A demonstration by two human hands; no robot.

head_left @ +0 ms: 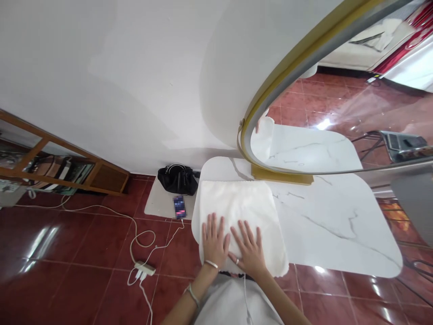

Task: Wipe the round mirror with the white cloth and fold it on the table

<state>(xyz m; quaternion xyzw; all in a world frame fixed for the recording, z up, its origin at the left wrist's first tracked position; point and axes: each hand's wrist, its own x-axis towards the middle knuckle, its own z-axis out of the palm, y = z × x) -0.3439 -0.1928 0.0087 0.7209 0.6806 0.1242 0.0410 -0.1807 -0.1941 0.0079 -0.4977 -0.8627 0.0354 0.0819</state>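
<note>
A white cloth (pixel 243 198) lies spread over the left end of the marble-patterned table, its near edge hanging past the table's front. My left hand (pixel 215 243) rests flat on the cloth's left part, fingers stretched out and pointing away from me. Beside it, my right hand (pixel 249 253) presses flat on the cloth's middle with fingers spread. The two thumbs come close to each other. Neither hand grips anything. A few soft wrinkles run across the cloth.
A gold-framed mirror (pixel 259 108) stands on the white table (pixel 331 225). Left of the table, a black bag (pixel 178 179) and a phone (pixel 179 207) lie on a pale surface. A power strip (pixel 145 268) with cables sits on the red tiles. A wooden cabinet (pixel 108 177) stands by the wall.
</note>
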